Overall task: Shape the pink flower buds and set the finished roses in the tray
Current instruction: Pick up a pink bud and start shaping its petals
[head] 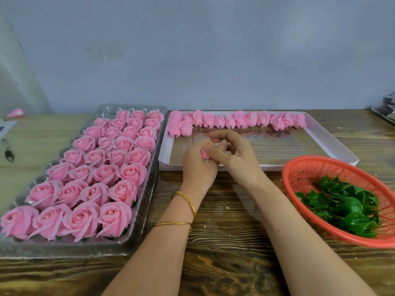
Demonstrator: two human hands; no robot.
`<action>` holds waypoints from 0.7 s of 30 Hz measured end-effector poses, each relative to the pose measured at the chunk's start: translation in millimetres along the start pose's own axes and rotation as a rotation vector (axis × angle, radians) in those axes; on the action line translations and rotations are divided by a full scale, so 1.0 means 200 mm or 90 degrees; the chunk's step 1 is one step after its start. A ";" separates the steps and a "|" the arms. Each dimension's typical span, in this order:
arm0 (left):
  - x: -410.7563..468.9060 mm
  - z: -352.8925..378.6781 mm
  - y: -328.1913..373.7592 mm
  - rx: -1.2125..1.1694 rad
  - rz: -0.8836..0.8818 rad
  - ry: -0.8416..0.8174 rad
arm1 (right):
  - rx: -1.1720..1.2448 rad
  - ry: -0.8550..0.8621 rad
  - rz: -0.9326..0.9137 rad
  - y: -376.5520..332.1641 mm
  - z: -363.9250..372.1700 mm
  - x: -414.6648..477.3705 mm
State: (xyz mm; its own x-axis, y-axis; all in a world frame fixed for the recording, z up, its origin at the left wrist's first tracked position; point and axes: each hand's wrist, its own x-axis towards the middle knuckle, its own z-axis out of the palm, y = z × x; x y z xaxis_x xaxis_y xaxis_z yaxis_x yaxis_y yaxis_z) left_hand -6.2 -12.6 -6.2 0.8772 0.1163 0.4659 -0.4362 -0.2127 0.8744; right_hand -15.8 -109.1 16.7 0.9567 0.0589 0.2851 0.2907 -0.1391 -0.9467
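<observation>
bud [204, 154]: mostly hidden in left hand [197, 167] | basket [303, 171]: cut by right edge

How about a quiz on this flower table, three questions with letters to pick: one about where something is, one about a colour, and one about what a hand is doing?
1. Where is the basket?
A. Left of the roses.
B. On the table, at the right side.
C. Hanging on the wall.

2. What colour are the leaves in it?
A. Green.
B. Blue.
C. White.

3. What is the left hand doing?
A. Lying flat on the table.
B. Reaching into the basket.
C. Holding a pink bud.

Answers:
1 B: it sits at the right edge, beside the white tray.
2 A: the pile inside is dark green.
3 C: its fingers curl round the bud, in front of the white tray.
</observation>
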 end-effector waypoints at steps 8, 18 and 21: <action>0.01 -0.01 -0.01 0.019 0.006 0.005 | 0.010 0.025 0.000 0.02 -0.01 0.00; 0.01 -0.02 0.00 -0.051 -0.052 0.070 | 0.020 -0.015 0.006 0.01 -0.03 0.00; 0.01 -0.02 0.01 -0.144 -0.093 0.060 | 0.005 -0.108 0.005 0.03 -0.03 0.00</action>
State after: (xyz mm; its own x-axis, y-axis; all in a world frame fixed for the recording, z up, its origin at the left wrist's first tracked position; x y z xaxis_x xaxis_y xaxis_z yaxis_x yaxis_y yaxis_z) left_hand -6.2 -10.0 -2.2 0.9161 0.2210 0.3347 -0.3500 0.0332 0.9362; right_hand -14.7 -115.2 12.0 0.9420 0.2245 0.2494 0.2830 -0.1322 -0.9500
